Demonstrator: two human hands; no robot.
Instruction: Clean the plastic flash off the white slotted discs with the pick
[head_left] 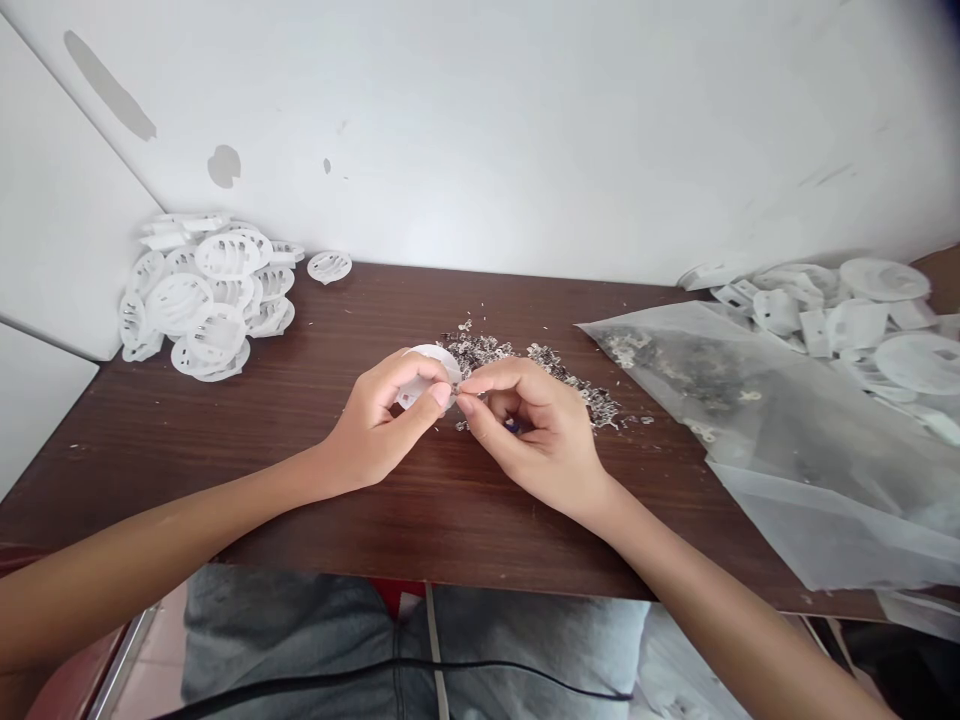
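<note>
My left hand (394,415) and my right hand (536,425) meet over the middle of the table, thumb and index fingers pinched. Between their fingertips is a tiny metal piece (455,389), too small to make out fully. A round white plastic disc (433,353) shows just behind my left fingers, partly hidden by them; whether they touch it I cannot tell. Beyond both hands lies a loose heap of small silvery metal clips (480,350), spreading to the right behind my right hand.
White slotted discs (217,290) are piled at the left, with a single disc (329,266) beside them. At the right, a clear plastic bag (675,370) holds more metal pieces, near a pile of white plastic parts (855,320). A pale wall (525,150) borders the dark table (337,545).
</note>
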